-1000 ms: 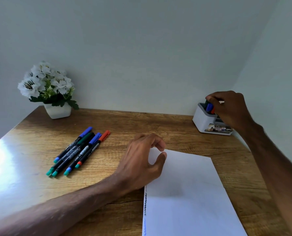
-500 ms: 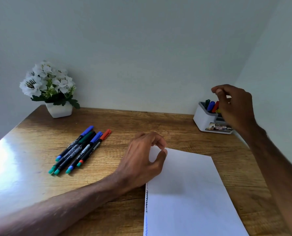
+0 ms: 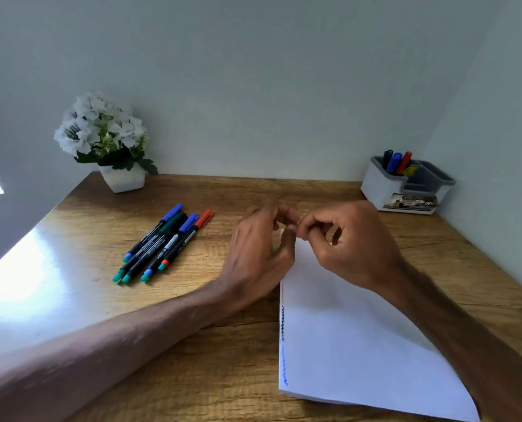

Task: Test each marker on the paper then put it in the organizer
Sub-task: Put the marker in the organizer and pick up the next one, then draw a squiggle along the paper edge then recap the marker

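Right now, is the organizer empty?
No, three markers, capped green, blue and red, stand in the left compartment of the organizer.

Brown wood-grain desk (image 3: 192, 376), white paper (image 3: 360, 345).
Black and blue squiggles (image 3: 282, 345) line its edge; markers (image 3: 162, 242) capped blue, green, red; organizer (image 3: 378, 187) white, grey inside.

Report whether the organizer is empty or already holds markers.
Not empty: three markers, capped green, blue and red, stand in the left compartment of the organizer. A yellow bit shows beside them; the rest looks bare.
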Available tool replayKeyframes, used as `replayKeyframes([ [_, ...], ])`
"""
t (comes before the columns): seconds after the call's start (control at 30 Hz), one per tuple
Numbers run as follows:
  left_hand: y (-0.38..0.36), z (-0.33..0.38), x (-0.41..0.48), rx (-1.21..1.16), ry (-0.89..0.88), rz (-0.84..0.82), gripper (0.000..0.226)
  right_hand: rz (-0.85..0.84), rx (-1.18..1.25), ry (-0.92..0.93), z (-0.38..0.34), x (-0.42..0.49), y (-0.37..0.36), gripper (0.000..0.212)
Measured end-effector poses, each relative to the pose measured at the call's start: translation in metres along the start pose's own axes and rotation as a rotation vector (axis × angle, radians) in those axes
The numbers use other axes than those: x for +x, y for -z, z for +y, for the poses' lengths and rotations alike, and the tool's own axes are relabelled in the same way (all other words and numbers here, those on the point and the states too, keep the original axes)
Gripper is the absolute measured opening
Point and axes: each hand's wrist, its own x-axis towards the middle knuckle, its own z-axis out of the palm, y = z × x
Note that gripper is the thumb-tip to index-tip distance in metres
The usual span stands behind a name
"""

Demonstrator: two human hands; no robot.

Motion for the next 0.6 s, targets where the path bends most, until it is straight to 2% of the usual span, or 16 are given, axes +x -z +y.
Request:
replayKeyframes([
  [0.17,0.007,-0.002,-0.001,0.141,0.013,0.023,0.020,-0.223,0.041,0.016,-0.005,-0.006,-0.009,0.023],
  [0.33,0.028,-0.010,0.000,0.511,-0.105,-0.062,0.021,-0.283,0.027,0.030,-0.010,-0.009,-0.022,0.026],
  [0.47,0.055,-0.026,0.004,0.770,0.008,-0.101,0.021,-0.269,0.029,0.017,-0.012,-0.011,-0.019,0.025],
  [0.6,0.073,-0.042,0.010,0.995,0.135,-0.102,0.037,-0.264,0.023,0.030,-0.016,-0.011,-0.018,0.024],
])
